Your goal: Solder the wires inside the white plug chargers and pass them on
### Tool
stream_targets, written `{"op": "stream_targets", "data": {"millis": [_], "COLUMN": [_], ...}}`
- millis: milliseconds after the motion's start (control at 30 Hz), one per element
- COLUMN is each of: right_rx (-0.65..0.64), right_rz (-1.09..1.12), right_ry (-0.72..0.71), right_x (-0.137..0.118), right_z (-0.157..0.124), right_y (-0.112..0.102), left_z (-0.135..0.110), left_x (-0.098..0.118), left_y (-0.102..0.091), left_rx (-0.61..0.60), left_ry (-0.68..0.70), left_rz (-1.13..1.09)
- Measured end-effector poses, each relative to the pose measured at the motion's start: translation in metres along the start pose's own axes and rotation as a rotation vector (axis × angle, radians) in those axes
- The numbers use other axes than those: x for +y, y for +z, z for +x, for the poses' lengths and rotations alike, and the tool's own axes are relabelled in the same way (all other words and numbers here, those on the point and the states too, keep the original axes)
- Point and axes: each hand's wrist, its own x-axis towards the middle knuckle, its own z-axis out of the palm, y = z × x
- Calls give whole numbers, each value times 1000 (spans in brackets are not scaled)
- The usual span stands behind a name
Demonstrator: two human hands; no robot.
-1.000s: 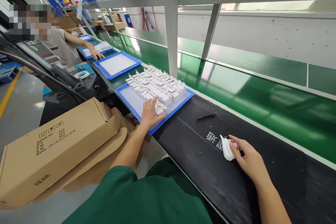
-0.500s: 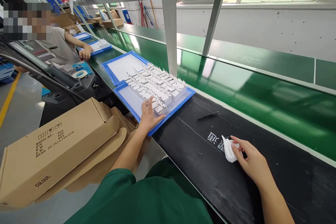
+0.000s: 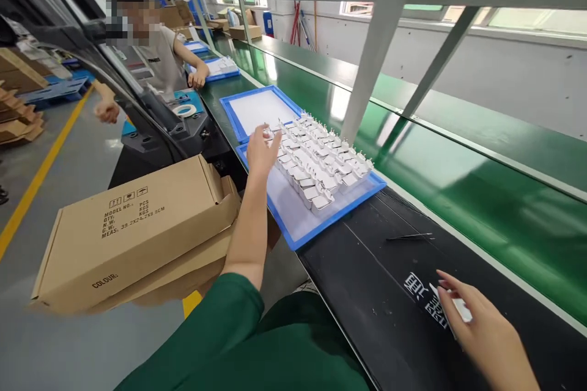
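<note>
At the far left end of the nearest row of white plastic parts (image 3: pixel 316 156), my left hand (image 3: pixel 261 151) has its thumb and forefinger apart, one on each side of a small white part; whether they touch it is unclear. The rows stand close together in a blue-rimmed tray (image 3: pixel 339 220) with a pale lining. My right hand (image 3: pixel 481 317) is low over the black mat, its fingers closed around a white piece (image 3: pixel 462 310). My fingers cover most of that piece; a pointed white tip shows beyond them.
Thin dark tweezers (image 3: pixel 409 236) lie on the black mat (image 3: pixel 367 269). Another blue-rimmed tray (image 3: pixel 261 111) adjoins mine. Cardboard boxes (image 3: pixel 132 226) stand at the left beside black machinery. A co-worker's hand (image 3: pixel 198 76) rests by a farther tray. A metal post (image 3: pixel 376 49) rises behind.
My left hand has moved from the near end of the row to its far left end. My right hand has closed further around the white piece and turned. The view has swung left.
</note>
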Motion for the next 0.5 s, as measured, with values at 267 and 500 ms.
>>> {"op": "stream_targets", "data": {"millis": [267,500], "right_rx": [-414,-409], "right_rz": [768,1039], "right_ry": [369,624], "right_x": [-109,-150], "right_z": [14,40], "right_y": [85,129], "left_z": [109,133], "left_x": [-54,-77], "left_y": [-18,-15], "left_rx": [96,29], "left_ry": [-489,-519], "left_rz": [-150,-479]}}
